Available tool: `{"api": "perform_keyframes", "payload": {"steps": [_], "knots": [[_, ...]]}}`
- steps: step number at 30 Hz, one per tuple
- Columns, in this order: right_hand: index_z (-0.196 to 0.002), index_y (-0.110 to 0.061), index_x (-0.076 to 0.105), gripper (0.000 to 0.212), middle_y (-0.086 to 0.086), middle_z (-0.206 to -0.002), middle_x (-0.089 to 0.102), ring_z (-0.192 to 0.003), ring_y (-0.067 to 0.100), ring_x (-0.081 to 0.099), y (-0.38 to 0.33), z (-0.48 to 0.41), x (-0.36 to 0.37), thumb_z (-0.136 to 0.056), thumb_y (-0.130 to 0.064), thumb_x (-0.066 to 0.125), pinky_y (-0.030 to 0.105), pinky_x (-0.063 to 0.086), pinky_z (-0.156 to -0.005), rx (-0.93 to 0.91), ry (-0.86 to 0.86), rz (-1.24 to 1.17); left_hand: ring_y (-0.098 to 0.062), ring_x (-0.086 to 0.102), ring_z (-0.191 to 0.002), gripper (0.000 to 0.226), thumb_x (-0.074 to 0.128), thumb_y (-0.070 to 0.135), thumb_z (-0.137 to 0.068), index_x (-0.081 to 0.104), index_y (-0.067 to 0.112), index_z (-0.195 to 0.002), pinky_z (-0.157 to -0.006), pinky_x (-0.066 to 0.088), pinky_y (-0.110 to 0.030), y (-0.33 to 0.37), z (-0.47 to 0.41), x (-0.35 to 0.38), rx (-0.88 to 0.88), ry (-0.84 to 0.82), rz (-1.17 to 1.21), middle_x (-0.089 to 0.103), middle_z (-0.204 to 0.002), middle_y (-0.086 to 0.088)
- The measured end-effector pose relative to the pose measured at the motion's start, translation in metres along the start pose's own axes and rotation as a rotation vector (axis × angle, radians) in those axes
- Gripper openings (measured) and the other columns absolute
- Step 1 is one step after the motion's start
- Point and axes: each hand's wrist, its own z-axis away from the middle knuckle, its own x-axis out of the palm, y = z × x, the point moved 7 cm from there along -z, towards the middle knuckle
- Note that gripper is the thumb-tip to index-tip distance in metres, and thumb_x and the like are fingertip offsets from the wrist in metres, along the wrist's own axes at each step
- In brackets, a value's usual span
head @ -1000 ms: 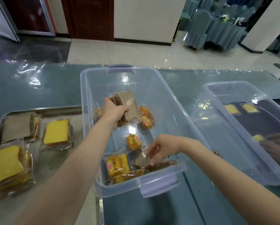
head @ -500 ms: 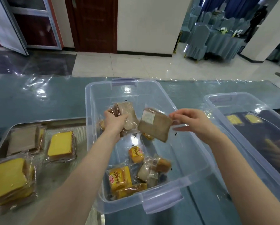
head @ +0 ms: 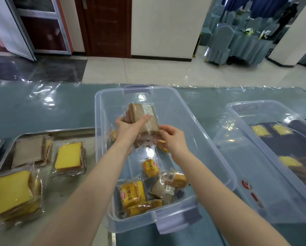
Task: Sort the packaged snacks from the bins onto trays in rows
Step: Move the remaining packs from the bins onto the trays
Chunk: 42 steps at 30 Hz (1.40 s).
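Just above the clear plastic bin [head: 139, 220], a stack of brown bread slices in clear wrappers [head: 145, 119] tilts, long axis pointing away, white sachet on top. Fingers of the left hand [head: 129, 129] wrap it; those of the right hand [head: 174, 139] pinch its near edge. Orange bun packets [head: 131, 192] lie beneath; yellow cake packs [head: 68, 155] lie on the steel tray [head: 60, 133] leftward.

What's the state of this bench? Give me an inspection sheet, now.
Surface: table under clear film.
Job's things: brown packs held above middle bin; yellow packs inside it; tray with wrapped cake slices; right bin.
Clutter: nothing seen.
Hands: left hand grips the brown packs; right hand pinches their lower edge.
Cables: nothing seen.
Surroundings: door, covered chairs.
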Motion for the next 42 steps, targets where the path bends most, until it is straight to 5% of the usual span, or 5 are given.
{"api": "perform_keyframes", "payload": {"steps": [5,9,22,29,42], "knots": [[-0.096,-0.012,0.071,0.015,0.003,-0.083,0.071,-0.075,0.017,0.067,0.008,-0.013,-0.021,-0.094,-0.012,0.057,0.031,0.056,-0.07,-0.128,-0.088,0.604,-0.021,0.063,-0.093,0.087,0.088,0.026,-0.057,0.029,0.024,-0.121,-0.063,0.057,-0.035,-0.001,-0.006,-0.009,0.08,0.07,-0.175,0.057,-0.106,-0.001],[-0.105,-0.015,0.072,0.018,-0.001,-0.102,0.071,-0.09,0.013,0.063,0.054,-0.01,0.001,-0.09,-0.02,0.063,0.027,0.05,-0.085,-0.21,-0.601,1.36,-0.025,0.059,-0.101,0.09,0.088,0.027,-0.057,0.027,0.026,-0.124,-0.086,0.056,-0.046,0.001,-0.013,-0.016,0.131,0.139,-0.277,0.053,-0.109,0.0],[-0.127,-0.017,0.059,0.035,0.007,-0.123,0.059,-0.114,0.026,0.055,0.143,0.022,0.032,-0.092,-0.014,0.058,0.039,0.051,-0.094,-0.562,-1.259,1.965,-0.026,0.056,-0.108,0.103,0.092,0.029,-0.052,0.029,0.025,-0.133,-0.092,0.052,-0.049,0.003,-0.02,-0.018,0.11,0.118,-0.305,0.053,-0.119,-0.002],[-0.092,-0.011,0.074,0.012,0.004,-0.095,0.07,-0.087,0.021,0.064,0.084,-0.014,0.027,-0.082,-0.011,0.069,0.031,0.054,-0.082,-0.345,-0.91,1.457,-0.009,0.057,-0.089,0.097,0.092,0.027,-0.056,0.031,0.024,-0.131,-0.052,0.049,-0.019,0.007,-0.018,-0.019,0.158,0.128,-0.344,0.055,-0.108,0.006],[-0.082,-0.012,0.068,0.013,0.005,-0.079,0.069,-0.076,0.02,0.067,-0.034,-0.026,-0.039,-0.076,-0.012,0.08,0.034,0.054,-0.069,-0.09,-0.157,-0.088,-0.017,0.068,-0.091,0.081,0.083,0.052,-0.057,0.038,0.03,-0.121,-0.052,0.057,-0.029,0.016,0.011,-0.014,0.184,0.061,-0.064,0.059,-0.117,0.001]]}}
